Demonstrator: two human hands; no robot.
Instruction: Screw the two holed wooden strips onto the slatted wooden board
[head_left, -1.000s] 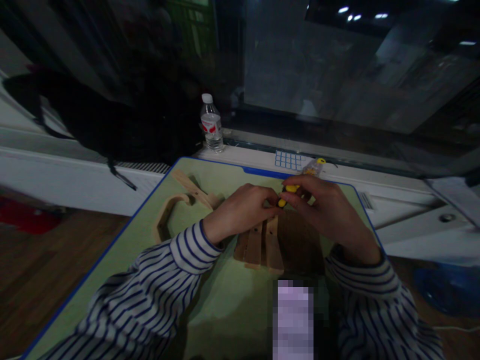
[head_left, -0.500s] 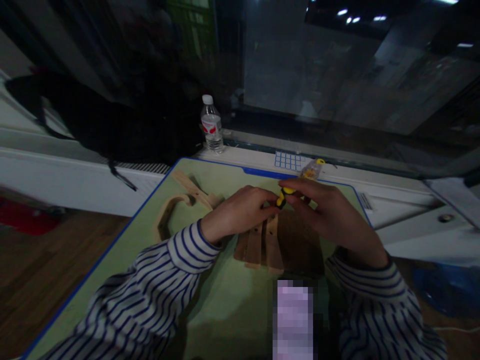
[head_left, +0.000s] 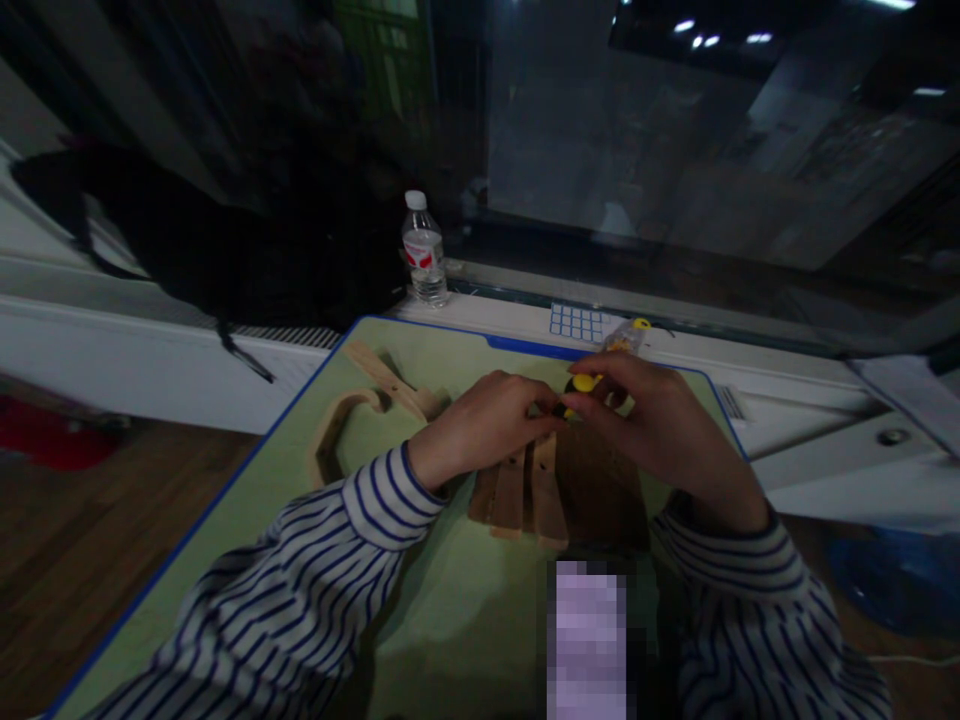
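Note:
In the head view, my right hand (head_left: pixel 649 425) pinches a small yellow-and-black tool (head_left: pixel 583 383) between thumb and fingers; I cannot make out its exact kind. My left hand (head_left: pixel 491 425) meets it fingertip to fingertip, closed at the tool's dark lower end. Whether something small sits in that left pinch is hidden. Beneath both hands lies a brown wooden board (head_left: pixel 604 490). Two narrow wooden strips with holes (head_left: pixel 551 495) rest on its left part, their upper ends covered by my left hand.
Left of my hands lie a curved wooden piece (head_left: pixel 328 440) and a straight wooden piece (head_left: pixel 382 372). The green tabletop (head_left: pixel 427 620) has a blue edge. Beyond it stand a water bottle (head_left: pixel 424 255) and a small clear bag (head_left: pixel 624 337) on the sill. A black bag (head_left: pixel 187 240) lies left.
My right hand has turned the yellow-and-black tool slightly, so its yellow top shows more and its lower part less. My left hand has hardly moved.

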